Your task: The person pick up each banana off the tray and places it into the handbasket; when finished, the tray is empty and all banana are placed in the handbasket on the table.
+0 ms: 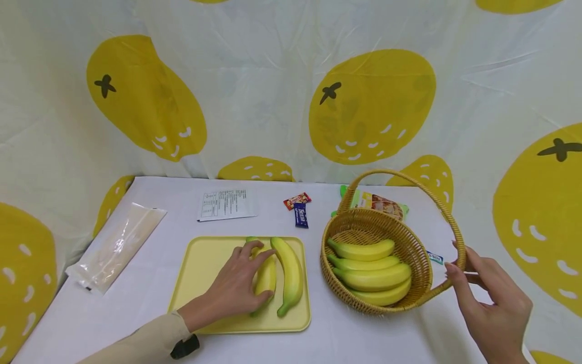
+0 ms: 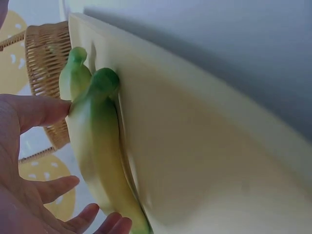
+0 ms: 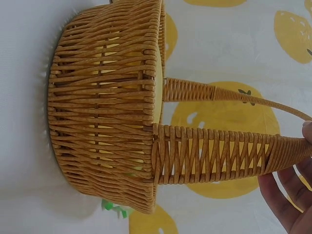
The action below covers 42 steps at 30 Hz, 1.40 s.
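A white cloth printed with yellow fruits (image 1: 263,101) hangs behind everything; before it stands the white-covered table (image 1: 150,268). Biggest on that is the round, golden-brown woven basket (image 1: 364,234), then the pale-yellow, round-cornered plastic tray (image 1: 206,263) to its left. The right hand (image 1: 495,293) holds the basket's arched wicker handle (image 3: 285,153), its grip narrow around it. The left hand (image 1: 238,283) is over the tray, its grip wide, thumb and fingers spanning the left banana (image 1: 268,278), curved and yellow with green ends; how firmly they touch it I cannot tell. A matching right banana (image 1: 292,273) lies just beside it on the tray, and 4 yellow bananas (image 1: 373,275) rest in the basket. Smallest are 2 wrappers, shiny red (image 1: 297,200) and dark blue (image 1: 300,216), behind the tray.

To me, the step in hand looks like taking hold of the left banana. The next move calls for closing on it without nudging its neighbour, the basket kept steady.
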### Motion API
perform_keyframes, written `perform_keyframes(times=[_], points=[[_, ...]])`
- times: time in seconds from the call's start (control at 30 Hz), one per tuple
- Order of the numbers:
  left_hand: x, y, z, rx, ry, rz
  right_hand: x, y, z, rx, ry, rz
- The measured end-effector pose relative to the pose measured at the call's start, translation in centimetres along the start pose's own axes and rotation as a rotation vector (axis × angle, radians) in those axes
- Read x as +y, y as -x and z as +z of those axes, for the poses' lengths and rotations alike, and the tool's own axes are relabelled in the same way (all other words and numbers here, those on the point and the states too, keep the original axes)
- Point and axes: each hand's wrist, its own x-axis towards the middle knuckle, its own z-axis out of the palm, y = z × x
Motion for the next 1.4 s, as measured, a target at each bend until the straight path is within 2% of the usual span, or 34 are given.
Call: perform_keyframes(times=[0.27,0.57,0.77,0.9,1.1,1.4], points=[[-1.1,1.8,-0.9,0.018,0.002,-0.047,0.0,-0.1,0.0,-0.021,0.044,0.02],[-2.0,3.0,-1.6,0.055,-0.02,-0.046,-0.4,-0.3,0.3,0.022,-0.013,-0.005],[-2.6,3.7,-1.7,0.073,-0.011,-0.105,-0.1,-0.2,0.1,-0.002,0.015,0.005],[-2.9,3.7,-1.7,0.08,-0.005,-0.13,0.0,0.0,0.0,0.0,0.02,0.007],[-3.3,3.2,-1.6,0.083,-0.017,-0.135,0.0,-0.2,0.1,0.004,0.015,0.005],[-3.5,2.7,-2.0,0.041,0.002,-0.182,0.0,-0.1,0.1,-0.003,0.03,0.009]])
